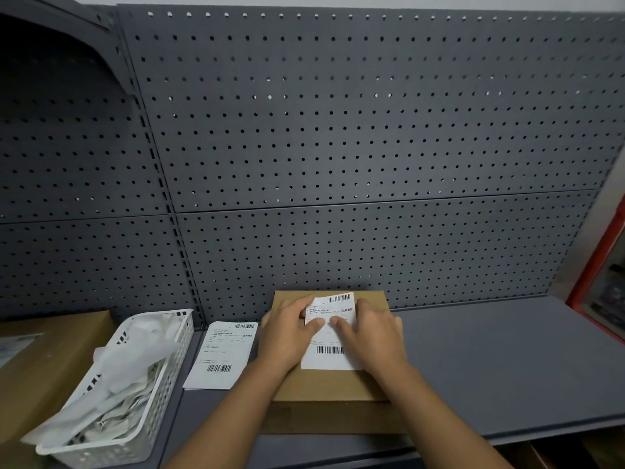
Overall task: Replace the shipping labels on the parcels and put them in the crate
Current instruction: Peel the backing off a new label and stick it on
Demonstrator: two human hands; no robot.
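Note:
A brown cardboard parcel (333,387) lies on the grey shelf in front of me. A white shipping label (329,353) with barcodes lies on its top face. My left hand (287,333) rests flat on the label's left edge, fingers together, thumb toward the middle. My right hand (372,333) presses on the label's right side, fingertips meeting the left thumb near the centre. Neither hand grips anything; both lie flat on the paper. A stack of spare labels (223,353) sits on the shelf just left of the parcel.
A white plastic basket (162,377) holding crumpled label backing stands at the left, beside another cardboard box (44,370). A grey pegboard wall (338,147) rises behind. The shelf surface (507,360) extends to the right, and a red frame (598,265) stands at the far right.

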